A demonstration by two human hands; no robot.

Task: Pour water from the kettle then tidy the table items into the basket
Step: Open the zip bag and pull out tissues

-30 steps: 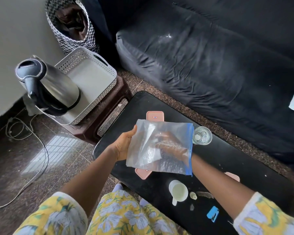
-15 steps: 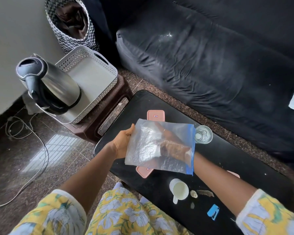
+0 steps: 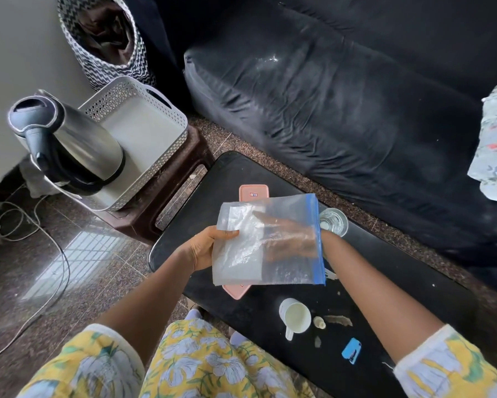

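A clear zip bag (image 3: 241,254) with a blue seal strip is held above the black table (image 3: 385,268). My left hand (image 3: 204,248) grips its left edge. My right hand (image 3: 287,237) is inside the bag with its fingers spread flat, seen through the plastic. A steel kettle (image 3: 78,150) with a black handle stands in the white perforated basket (image 3: 161,116) on a brown stool at the left. A glass of water (image 3: 334,221) sits on the table just right of the bag. A pink flat case (image 3: 253,192) lies under the bag.
On the table near me are a white cup (image 3: 294,315), small scraps (image 3: 337,320) and a blue clip-like item (image 3: 352,350). A black sofa (image 3: 342,96) runs along the far side. A patterned fabric bin (image 3: 106,38) stands behind the basket. A cable (image 3: 55,254) lies on the floor.
My right hand has slid deeper into the bag and its fingers have flattened out. The bag has shifted slightly. My left hand keeps its grip on the bag's edge.
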